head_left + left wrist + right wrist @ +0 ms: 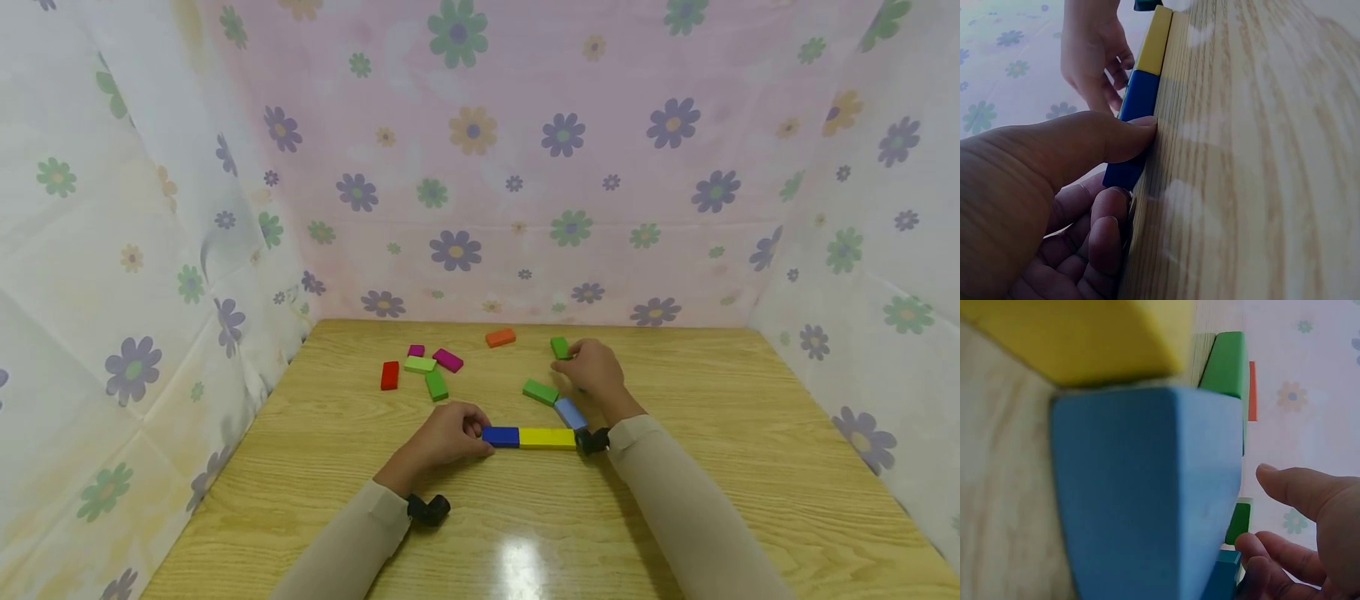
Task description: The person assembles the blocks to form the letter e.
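Observation:
My left hand point(442, 435) pinches the left end of a dark blue block point(500, 437) between thumb and fingers. That block lies end to end with a yellow length point(547, 438), forming a straight row on the table. My right hand point(596, 368) reaches over the table near a green block point(559, 347), thumb and fingers apart. In the right wrist view a teal block point(1225, 569) and a green block point(1239, 523) are close to its fingertips; nothing sits between thumb and fingers. A light blue block point(570, 413) touches or nearly touches another green block point(540, 392), just behind the yellow.
Farther left lie a red block point(390, 375), a lime block point(420, 364), a green block point(437, 386) and two magenta blocks point(447, 360). An orange block point(501, 337) is near the back edge of the wooden table point(750, 467). Flowered cloth point(525, 167) encloses three sides.

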Demonstrator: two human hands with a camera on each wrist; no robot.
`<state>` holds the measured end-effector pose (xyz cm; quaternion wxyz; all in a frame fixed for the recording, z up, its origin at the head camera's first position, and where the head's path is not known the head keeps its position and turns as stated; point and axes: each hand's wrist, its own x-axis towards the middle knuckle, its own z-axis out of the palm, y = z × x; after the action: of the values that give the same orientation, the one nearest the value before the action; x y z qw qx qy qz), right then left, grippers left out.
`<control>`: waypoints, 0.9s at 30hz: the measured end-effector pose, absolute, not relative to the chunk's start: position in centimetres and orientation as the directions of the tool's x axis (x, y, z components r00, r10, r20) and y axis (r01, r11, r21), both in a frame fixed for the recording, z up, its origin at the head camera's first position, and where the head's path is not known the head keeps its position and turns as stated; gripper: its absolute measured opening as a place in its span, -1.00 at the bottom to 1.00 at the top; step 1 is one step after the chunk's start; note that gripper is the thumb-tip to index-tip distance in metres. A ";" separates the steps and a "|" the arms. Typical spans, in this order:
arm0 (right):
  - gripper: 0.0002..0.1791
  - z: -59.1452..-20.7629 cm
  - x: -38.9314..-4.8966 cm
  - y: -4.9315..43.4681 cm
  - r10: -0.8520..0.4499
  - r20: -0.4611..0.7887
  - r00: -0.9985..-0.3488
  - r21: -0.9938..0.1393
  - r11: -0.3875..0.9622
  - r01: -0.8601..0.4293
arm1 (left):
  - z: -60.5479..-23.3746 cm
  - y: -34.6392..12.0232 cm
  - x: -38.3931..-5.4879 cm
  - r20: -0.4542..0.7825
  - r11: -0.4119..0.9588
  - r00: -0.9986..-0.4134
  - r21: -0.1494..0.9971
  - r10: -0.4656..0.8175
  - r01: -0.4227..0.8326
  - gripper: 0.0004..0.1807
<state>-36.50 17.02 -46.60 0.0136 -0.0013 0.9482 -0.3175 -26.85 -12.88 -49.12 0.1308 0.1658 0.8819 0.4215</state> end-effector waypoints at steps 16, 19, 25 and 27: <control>-0.52 -46.0 -37.6 16.5 0.086 -0.123 -0.989 -0.537 0.832 0.139 | -48.8 -12.8 -26.8 -0.080 0.602 -0.911 0.773 0.404 0.199 -0.71; -0.35 -45.8 -37.7 16.4 0.098 -0.144 -0.985 -0.532 0.832 0.160 | -48.7 -12.8 -26.8 -0.075 0.602 -0.911 0.772 0.406 0.204 -0.71; -0.38 -45.6 -37.9 16.6 0.111 -0.163 -0.980 -0.510 0.841 0.180 | -48.9 -12.7 -26.8 -0.077 0.605 -0.909 0.769 0.409 0.207 -0.70; -0.39 -45.6 -38.0 16.6 0.116 -0.166 -0.979 -0.500 0.846 0.185 | -48.9 -12.8 -26.9 -0.076 0.606 -0.908 0.767 0.412 0.211 -0.71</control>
<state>-37.99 16.63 -45.59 0.0647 0.0784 0.9585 -0.2662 -26.87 -12.76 -48.91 0.1233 0.1753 0.8875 0.4079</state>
